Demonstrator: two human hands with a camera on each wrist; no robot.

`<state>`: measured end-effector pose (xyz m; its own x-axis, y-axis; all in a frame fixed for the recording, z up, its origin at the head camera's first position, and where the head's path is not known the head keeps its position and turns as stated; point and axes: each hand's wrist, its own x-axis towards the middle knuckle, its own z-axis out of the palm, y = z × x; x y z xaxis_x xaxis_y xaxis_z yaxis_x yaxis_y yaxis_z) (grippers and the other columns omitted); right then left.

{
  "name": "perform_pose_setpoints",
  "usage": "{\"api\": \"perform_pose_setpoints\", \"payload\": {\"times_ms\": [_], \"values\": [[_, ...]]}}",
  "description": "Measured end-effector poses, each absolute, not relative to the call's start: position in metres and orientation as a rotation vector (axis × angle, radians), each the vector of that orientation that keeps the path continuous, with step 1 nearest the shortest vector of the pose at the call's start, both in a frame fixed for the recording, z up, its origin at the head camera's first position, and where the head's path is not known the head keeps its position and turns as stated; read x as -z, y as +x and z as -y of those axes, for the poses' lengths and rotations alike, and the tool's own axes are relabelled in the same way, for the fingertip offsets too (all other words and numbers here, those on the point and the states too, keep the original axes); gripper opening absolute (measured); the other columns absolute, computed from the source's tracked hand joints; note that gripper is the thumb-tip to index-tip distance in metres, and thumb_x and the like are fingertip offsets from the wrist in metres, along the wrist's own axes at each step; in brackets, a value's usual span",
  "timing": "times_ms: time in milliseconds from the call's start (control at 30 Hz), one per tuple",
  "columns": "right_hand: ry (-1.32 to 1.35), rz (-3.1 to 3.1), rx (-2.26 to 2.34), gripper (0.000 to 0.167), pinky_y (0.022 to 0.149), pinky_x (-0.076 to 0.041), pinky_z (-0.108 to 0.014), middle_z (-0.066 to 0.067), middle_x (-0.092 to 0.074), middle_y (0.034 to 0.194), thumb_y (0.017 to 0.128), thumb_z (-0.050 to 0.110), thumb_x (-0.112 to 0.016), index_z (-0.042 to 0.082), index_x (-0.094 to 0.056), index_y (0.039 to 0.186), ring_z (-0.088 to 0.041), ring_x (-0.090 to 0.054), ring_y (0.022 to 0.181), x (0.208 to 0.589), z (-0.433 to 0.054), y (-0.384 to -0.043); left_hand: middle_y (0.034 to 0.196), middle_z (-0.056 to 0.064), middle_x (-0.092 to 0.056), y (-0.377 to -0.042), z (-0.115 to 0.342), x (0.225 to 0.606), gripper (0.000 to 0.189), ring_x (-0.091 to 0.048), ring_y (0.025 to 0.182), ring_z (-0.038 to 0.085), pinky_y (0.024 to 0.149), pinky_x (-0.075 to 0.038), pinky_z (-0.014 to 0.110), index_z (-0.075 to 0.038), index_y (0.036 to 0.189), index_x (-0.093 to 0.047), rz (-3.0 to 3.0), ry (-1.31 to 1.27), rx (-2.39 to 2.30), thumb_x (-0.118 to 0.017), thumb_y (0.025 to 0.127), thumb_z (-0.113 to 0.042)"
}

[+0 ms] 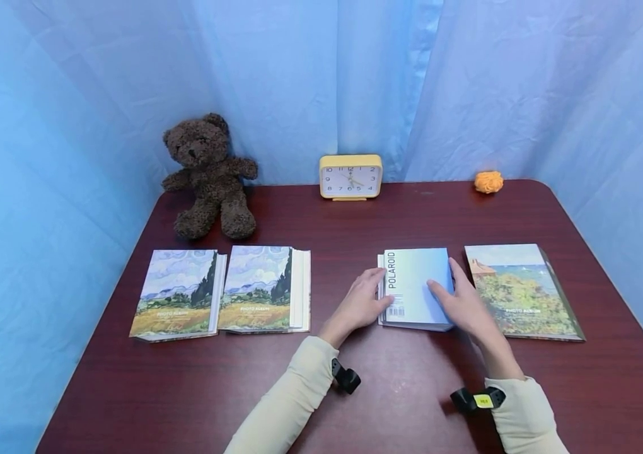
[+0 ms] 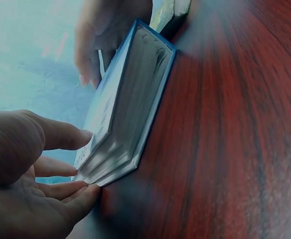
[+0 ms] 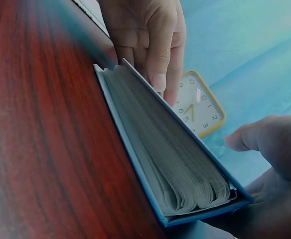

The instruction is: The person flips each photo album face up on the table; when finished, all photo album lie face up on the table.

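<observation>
Polaroid album point(image 1: 417, 277) lay on the table point(image 1: 401, 403), our left hand point(image 1: 359, 304) half-spread at its page edge, right hand point(image 1: 467, 306) at its spine, neither gripping; we judged it stiff, heavyish, best clasped both sides.

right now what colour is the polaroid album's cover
The cover fades from near-white to blue, clearest in the head view.

On the table point(image 1: 157, 391), from left to right, lie the leftmost album point(image 1: 176, 290), the second album point(image 1: 259, 287) just beside it, the Polaroid album point(image 1: 415, 284) and the rightmost album point(image 1: 520, 293). Along the far side: teddy bear point(image 1: 210, 176) left, clock point(image 1: 351, 178) middle, ball point(image 1: 488, 182) right.
</observation>
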<state>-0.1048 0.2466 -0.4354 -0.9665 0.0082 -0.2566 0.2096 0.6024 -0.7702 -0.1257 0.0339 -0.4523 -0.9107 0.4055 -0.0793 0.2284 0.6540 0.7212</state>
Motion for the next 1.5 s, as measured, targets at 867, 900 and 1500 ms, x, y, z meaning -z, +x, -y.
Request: {"api": "perform_pose_setpoints", "payload": {"times_ms": [867,900,1500], "values": [[0.107,-2.454,1.75,0.058,0.11,-0.028,-0.056,-0.021,-0.028,0.153,0.1,0.034,-0.047,0.032,-0.022,0.153,-0.035,-0.028,0.14,0.418,-0.251,-0.104,0.146,0.011,-0.043,-0.13,-0.037,0.455,0.06,-0.055,0.123,0.019,0.104,-0.042,0.026,-0.002,0.143,-0.043,-2.591,0.524,-1.192,-0.062,0.093,-0.031],[0.089,-2.463,1.742,0.058,0.11,-0.027,-0.057,-0.021,-0.027,0.153,0.1,0.036,-0.047,0.033,-0.022,0.153,-0.036,-0.027,0.14,0.415,-0.252,-0.105,0.147,0.011,-0.042,-0.13,-0.038,0.455,0.061,-0.054,0.124,0.019,0.106,-0.041,0.027,-0.003,0.143,-0.043,-2.591,0.53,-1.183,-0.061,0.093,-0.032],[-0.016,-2.454,1.663,0.068,0.096,-0.042,-0.058,-0.019,-0.031,0.153,0.095,0.047,-0.053,0.026,-0.026,0.153,-0.041,-0.037,0.136,0.393,-0.233,-0.109,0.157,0.007,-0.027,-0.134,-0.033,0.442,0.06,-0.051,0.128,0.023,0.099,-0.045,0.024,-0.01,0.15,-0.033,-2.374,0.645,-1.484,-0.058,0.096,-0.02]]}}
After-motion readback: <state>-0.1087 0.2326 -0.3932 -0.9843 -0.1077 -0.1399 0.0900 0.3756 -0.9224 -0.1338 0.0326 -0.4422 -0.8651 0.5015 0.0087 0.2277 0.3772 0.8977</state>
